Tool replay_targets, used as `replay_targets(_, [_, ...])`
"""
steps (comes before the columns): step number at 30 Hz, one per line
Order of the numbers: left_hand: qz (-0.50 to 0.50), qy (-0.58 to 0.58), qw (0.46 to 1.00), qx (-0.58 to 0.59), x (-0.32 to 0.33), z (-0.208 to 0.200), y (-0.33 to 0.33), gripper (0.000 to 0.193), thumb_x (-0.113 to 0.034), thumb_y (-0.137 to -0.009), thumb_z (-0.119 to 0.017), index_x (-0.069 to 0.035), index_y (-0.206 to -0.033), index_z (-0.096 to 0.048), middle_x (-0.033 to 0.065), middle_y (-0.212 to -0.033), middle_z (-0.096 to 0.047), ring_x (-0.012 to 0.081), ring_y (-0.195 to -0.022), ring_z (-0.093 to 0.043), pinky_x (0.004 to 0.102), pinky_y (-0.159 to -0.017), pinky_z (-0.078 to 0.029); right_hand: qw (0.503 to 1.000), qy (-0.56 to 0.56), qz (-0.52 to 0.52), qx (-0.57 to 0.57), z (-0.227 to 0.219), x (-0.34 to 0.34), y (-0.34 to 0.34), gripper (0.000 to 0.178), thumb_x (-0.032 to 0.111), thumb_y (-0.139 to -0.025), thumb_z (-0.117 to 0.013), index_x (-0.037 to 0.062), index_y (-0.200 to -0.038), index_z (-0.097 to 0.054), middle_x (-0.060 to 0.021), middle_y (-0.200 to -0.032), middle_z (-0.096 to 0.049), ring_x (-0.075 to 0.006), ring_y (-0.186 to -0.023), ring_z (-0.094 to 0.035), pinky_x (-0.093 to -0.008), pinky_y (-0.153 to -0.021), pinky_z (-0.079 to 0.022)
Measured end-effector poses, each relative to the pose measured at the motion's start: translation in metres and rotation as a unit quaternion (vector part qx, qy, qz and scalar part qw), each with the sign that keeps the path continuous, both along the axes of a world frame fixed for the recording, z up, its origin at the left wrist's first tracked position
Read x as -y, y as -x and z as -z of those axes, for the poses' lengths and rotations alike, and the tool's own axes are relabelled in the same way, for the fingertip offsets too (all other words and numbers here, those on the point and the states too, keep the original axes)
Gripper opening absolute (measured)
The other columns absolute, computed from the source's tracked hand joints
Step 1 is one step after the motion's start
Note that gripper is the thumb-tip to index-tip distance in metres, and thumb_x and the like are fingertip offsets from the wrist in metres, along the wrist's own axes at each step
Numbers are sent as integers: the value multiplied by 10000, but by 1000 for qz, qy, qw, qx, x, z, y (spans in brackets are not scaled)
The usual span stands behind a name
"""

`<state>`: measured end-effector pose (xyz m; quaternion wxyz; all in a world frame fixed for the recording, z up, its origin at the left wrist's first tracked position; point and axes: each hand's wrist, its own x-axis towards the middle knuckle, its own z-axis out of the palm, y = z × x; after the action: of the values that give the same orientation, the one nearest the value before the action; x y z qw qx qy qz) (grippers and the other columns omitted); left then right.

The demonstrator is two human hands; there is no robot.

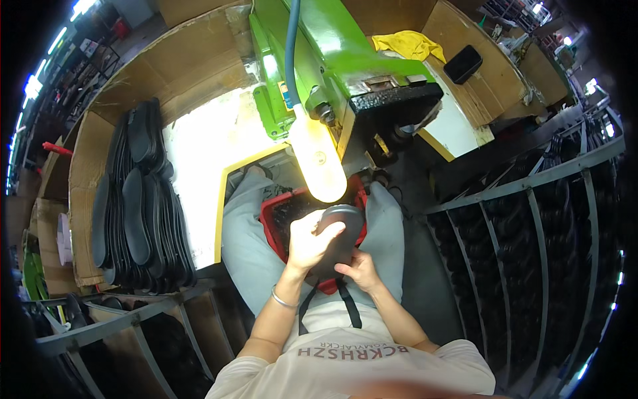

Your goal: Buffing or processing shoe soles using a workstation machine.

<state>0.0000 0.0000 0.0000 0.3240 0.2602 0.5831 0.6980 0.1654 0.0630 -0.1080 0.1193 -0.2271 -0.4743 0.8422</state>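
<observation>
Both my hands grip one black shoe sole (343, 239) above my lap. My left hand (309, 241) wraps round its left side, thumb lying across the upper face. Lower down, my right hand (359, 271) pinches the near end from the right. The sole's far end lies just below a glowing lamp head (319, 163). Under my hands, between my knees, stands a red bin (269, 216) with dark pieces inside, too unclear to name.
A green machine (345, 46) rises straight ahead. Stacked black soles (136, 206) stand on the white table (203, 149) at left. Metal racks of dark items flank me, the right rack (531, 183) close by. A yellow cloth (409, 45) and a black object (463, 64) lie far right.
</observation>
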Motion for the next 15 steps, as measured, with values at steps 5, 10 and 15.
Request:
replay_targets(5, [5,69,997,-28,-29,5,18,202,-68,-757,-719,29,-921,-653,74,-839,-675,110,-747,-611,242,-675,-491,994,-92,-5,60,-1,-1,10,314,70,-772,-712,-16,-1044,-583,-67,-990,-622,-134,-884,-572,-267,-789,-466])
replay_targets(10, [-30,130,916,-378,-49,-11,21,145,-59,-762,-710,-25,-898,-671,13,-720,-627,93,-630,-566,237,-562,-457,992,-102,27,68,-16,-3,-2,287,116,-780,-708,-44,-999,-615,-73,-944,-651,-136,-874,-593,-264,-778,-470])
replay_targets(15, [-58,-3,998,27,-39,14,11,193,-86,-749,-741,15,-885,-649,40,-777,-663,81,-649,-594,226,-600,-483,995,-47,34,83,-29,-9,-35,317,83,-737,-726,-71,-992,-616,-95,-967,-650,-144,-875,-599,-272,-790,-473])
